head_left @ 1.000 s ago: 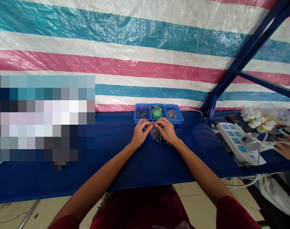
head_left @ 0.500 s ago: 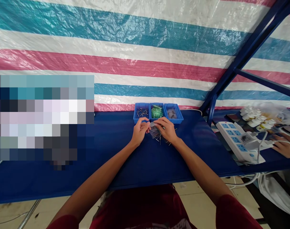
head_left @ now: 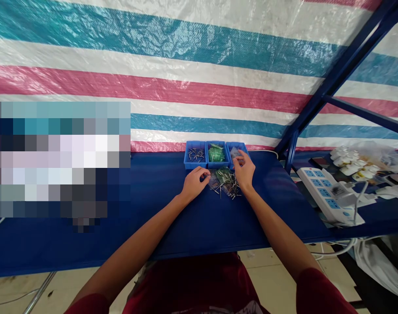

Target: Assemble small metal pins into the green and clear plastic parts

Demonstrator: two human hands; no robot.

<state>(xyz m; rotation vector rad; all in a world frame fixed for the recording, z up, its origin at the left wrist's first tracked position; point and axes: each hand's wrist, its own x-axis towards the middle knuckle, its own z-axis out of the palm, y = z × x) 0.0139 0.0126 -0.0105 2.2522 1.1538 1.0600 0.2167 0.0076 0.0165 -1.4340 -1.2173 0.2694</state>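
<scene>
The right hand (head_left: 245, 173) reaches into a blue bin (head_left: 237, 144), apart from the left hand (head_left: 194, 183), likely needing a light pinch; both grips are unclear.

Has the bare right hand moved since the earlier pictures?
Yes. The bare right hand has moved to the right, judged against the rightmost blue plastic bin; its fingers are now over that bin.

Three bins (head_left: 195, 164) stand behind the metal pieces (head_left: 233, 188).

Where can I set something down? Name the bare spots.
Bare blue table: between left forearm and right forearm, nearer than the metal pins; also from right forearm to power strip. Crowded: between left hand and right hand.
</scene>
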